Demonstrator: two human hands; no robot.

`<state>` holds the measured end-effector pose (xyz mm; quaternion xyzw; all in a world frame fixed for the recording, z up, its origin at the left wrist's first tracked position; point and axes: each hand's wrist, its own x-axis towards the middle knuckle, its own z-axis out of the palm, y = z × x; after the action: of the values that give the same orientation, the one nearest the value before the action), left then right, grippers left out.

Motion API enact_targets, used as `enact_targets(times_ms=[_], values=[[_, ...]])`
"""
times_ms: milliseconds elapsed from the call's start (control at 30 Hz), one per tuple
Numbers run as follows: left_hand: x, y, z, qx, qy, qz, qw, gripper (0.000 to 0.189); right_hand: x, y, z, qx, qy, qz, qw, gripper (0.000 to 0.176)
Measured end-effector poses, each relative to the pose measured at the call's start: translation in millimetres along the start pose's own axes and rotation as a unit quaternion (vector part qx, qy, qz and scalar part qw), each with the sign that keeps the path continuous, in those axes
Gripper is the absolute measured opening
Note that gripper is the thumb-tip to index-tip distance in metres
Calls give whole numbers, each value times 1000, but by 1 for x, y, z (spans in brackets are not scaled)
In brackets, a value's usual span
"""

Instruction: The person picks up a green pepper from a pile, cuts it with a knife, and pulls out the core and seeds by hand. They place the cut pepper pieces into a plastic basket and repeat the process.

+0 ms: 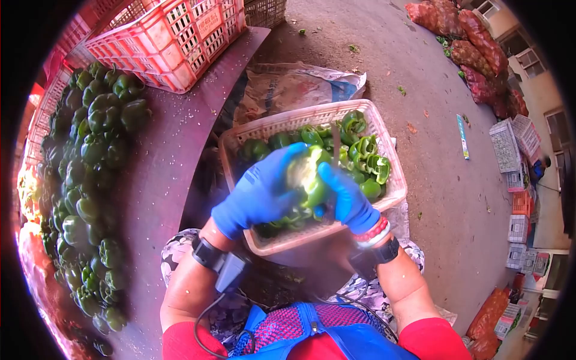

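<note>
My left hand point(258, 189), in a blue glove, is closed around a green bell pepper point(317, 191) with its pale inside showing. My right hand point(355, 207), also gloved in blue, grips a knife whose narrow dark blade point(336, 144) points away from me; its handle is hidden in the fingers. The right thumb is close against the pepper's side. Beneath both hands is a pale pink plastic crate point(393, 180) holding green peppers, several of them cut open point(378, 168). Motion blurs the hands and the pepper slightly.
On my left, a large heap of whole green peppers point(90, 174) lies on a dark reddish table point(162, 144). A pink crate point(180, 48) stands at its far end. A sack point(288, 90) lies beyond my crate. Filled red sacks point(480, 54) and stacked crates point(507, 150) line the right.
</note>
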<state>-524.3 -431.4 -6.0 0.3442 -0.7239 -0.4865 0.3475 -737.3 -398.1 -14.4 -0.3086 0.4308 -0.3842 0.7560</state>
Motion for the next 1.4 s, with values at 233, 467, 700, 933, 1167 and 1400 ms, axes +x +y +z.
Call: enact_targets(times_ms=[233, 467, 700, 933, 1167, 1400], values=[[-3, -1, -3, 228, -14, 65, 971, 43, -6, 12, 9, -15, -93, 83, 992, 47], [-3, -4, -4, -222, 72, -121, 965, 24, 7, 42, 36, 314, -46, 68, 946, 52], [8, -24, -10, -86, 284, -137, 945, 22, 14, 22, 20, 176, -89, -10, 980, 48], [11, -31, -18, -229, 156, -157, 948, 58, 11, -18, -16, -472, 45, -157, 866, 64], [7, -31, -1, -230, -33, -124, 965, 54, 16, -8, 2, -376, 79, -201, 901, 40], [7, -35, 5, -382, 79, -201, 898, 34, 15, -7, 16, -226, 63, -158, 959, 55]])
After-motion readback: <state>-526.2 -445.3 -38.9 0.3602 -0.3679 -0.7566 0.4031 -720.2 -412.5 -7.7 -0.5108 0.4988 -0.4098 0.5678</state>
